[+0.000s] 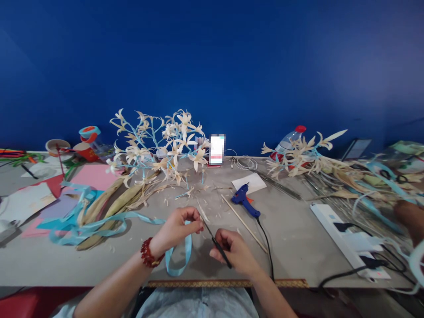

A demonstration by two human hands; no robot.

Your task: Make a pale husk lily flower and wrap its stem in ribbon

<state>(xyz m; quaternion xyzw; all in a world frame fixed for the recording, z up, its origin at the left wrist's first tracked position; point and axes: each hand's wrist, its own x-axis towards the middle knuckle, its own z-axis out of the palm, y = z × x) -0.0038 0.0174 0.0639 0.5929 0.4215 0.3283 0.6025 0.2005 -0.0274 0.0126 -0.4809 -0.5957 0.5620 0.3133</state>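
Nearer the person than the glue gun and to its left, the right hand has its grip closed around a dark, thin tool slanting up toward the left hand's fingertips. The left hand, farther left of the glue gun, has its fingers curled in; whether they hold anything I cannot tell. Blue ribbon loops on the desk beside it. A stick lies just left of the glue gun, pale flowers beyond.

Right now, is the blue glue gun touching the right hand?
Apart: the head view shows grey table and a thin stick between the glue gun and right hand.
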